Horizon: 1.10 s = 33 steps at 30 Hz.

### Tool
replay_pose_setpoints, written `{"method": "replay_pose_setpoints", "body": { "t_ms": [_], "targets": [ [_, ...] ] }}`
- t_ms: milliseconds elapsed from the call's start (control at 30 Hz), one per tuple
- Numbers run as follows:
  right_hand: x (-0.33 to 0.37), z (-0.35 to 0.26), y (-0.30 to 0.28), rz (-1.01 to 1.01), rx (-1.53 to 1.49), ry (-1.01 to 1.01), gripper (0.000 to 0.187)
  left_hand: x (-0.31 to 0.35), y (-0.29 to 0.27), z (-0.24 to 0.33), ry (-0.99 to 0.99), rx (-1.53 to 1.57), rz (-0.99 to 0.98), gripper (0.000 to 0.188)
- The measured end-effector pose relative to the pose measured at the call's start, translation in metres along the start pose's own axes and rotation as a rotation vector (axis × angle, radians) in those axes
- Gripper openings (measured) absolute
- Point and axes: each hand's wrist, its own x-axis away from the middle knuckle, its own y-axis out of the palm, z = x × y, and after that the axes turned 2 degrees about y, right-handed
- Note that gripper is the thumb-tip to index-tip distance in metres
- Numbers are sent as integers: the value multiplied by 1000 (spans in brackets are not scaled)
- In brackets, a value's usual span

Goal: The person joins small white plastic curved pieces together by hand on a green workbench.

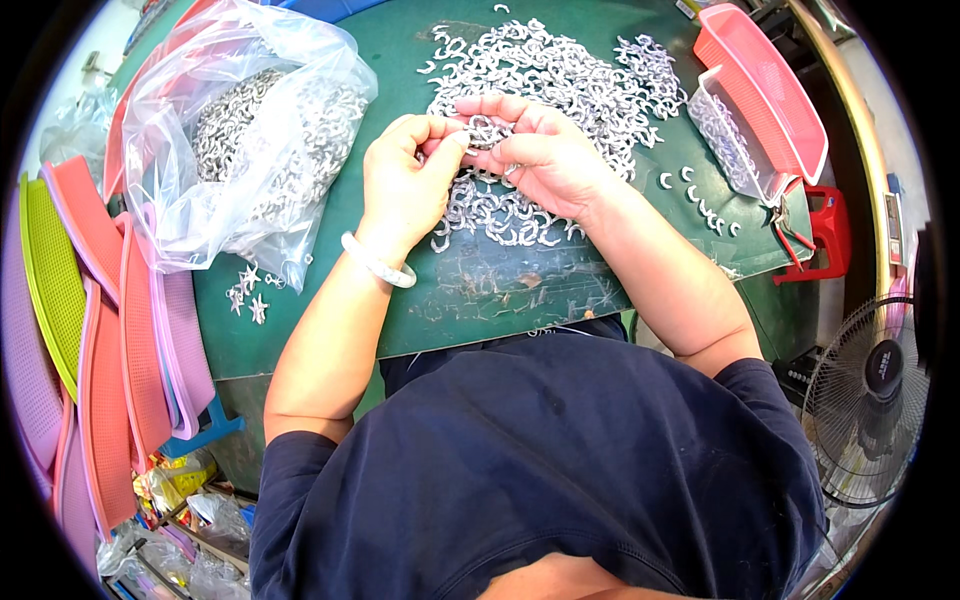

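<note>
Both hands meet over a broad pile of small silvery crescent-shaped pieces [590,95] on the green table. My left hand [412,170] has thumb and forefinger pinched together, and what sits between the tips is too small to make out. Facing it, my right hand [548,160] curls its fingers around a few crescent pieces [490,130], which show between thumb and forefinger. More of the pile spreads just below the fingers. A pale bangle [378,262] circles my left wrist.
A clear plastic bag [280,150] full of silvery pieces stands at the left, with star-shaped pieces [248,292] near it. Right are a pink basket [765,90], a clear bin [725,130], red-handled pliers [785,228] and a fan [868,400]. Coloured baskets [100,400] stack at far left.
</note>
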Motion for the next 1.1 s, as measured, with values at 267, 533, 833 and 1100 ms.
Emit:
{"method": "replay_pose_setpoints", "body": {
  "t_ms": [267,533,833,1100],
  "targets": [
    [1,-2,1,-6,9,-21,42,-2,-2,-10,-28,219,-41,11],
    [0,-2,1,27,-39,-30,30,-2,2,-7,-41,333,11,7],
    [-1,-3,-5,27,-28,4,26,-1,-1,-8,-19,253,11,6],
    [-2,-2,-5,26,-32,47,18,-1,6,-8,103,335,-20,5]
  ]
}}
